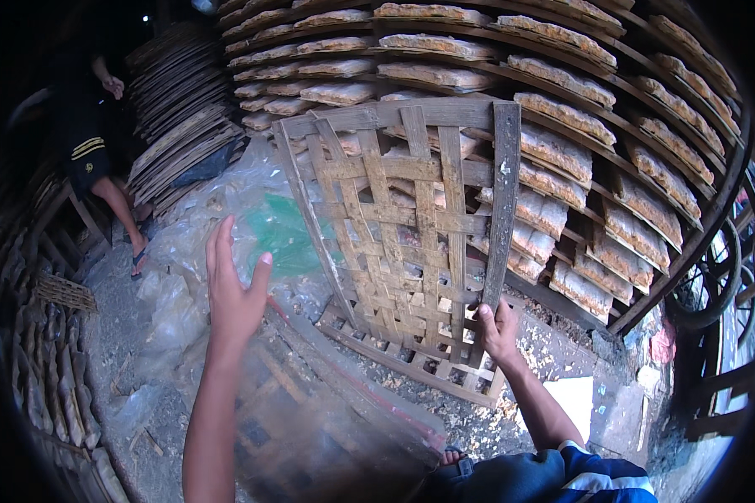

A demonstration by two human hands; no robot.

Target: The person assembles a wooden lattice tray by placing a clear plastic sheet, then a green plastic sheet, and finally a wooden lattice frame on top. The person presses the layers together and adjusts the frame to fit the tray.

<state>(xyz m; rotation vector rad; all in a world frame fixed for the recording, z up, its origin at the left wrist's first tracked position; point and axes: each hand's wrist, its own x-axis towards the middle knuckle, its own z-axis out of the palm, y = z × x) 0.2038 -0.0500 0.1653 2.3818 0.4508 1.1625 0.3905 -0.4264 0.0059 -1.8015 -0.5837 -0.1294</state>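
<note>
A woven bamboo tray (505, 184) with a wooden frame stands tilted up in front of me. My right hand (499, 329) is closed round the lower part of its right frame bar. My left hand (236, 289) is raised to the left of the tray, fingers spread, touching nothing. Beneath the upright tray lies another slatted tray (428, 376), partly hidden by it. Clear plastic sheeting (335, 427) with a reddish edge covers more lattice close to my body.
Racks of pale, crusted slabs (445, 77) on boards rise behind the tray. Stacked lattice trays (172, 159) stand far left, beside another person (92, 163) in dark clothes. Crumpled clear and green plastic (281, 235) covers the floor. A wheel (713, 293) shows at right.
</note>
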